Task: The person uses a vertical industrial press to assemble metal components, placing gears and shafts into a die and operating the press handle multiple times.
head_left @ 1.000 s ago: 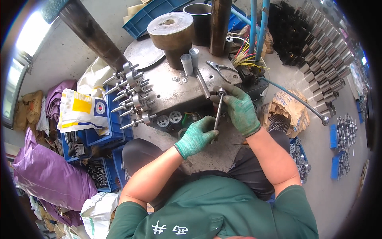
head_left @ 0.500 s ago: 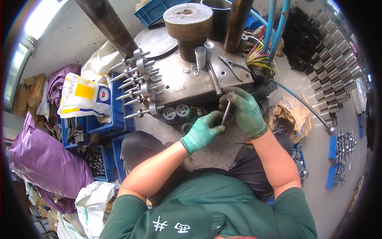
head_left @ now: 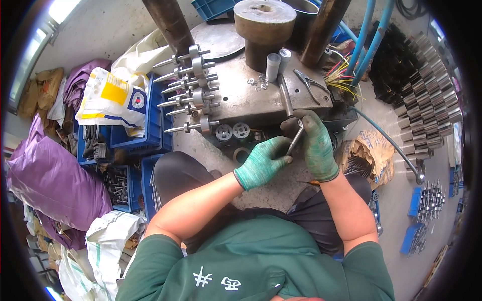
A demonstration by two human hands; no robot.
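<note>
In front of the metal press bed (head_left: 236,106), both my hands, in green gloves, hold one slim metal shaft (head_left: 295,140). Fingers and thumb of my left hand (head_left: 262,163) close round its lower end. My right hand (head_left: 319,148) grips near the upper end, its fingertips at a bright tip. The shaft tilts, its top leaning right. Just beyond my fingers lies a thicker metal rod (head_left: 284,96) on the bed. Beside that rod are pliers (head_left: 308,86), two translucent plastic cups (head_left: 272,67) and several small metal rings (head_left: 260,82).
Several shafts with round metal collars (head_left: 198,98) line the bed's left edge. Blue crates (head_left: 159,120) and a purple sack (head_left: 55,175) stand left. A heavy metal cylinder (head_left: 264,22) rises behind. To the right are a ball-ended lever (head_left: 391,140), a torn paper sack (head_left: 371,155) and stacked metal tubes (head_left: 427,95).
The whole view has shifted, so the bed sits further right and higher. The shaft leans more to the right, and my right hand has turned slightly. Both hands keep hold of it.
</note>
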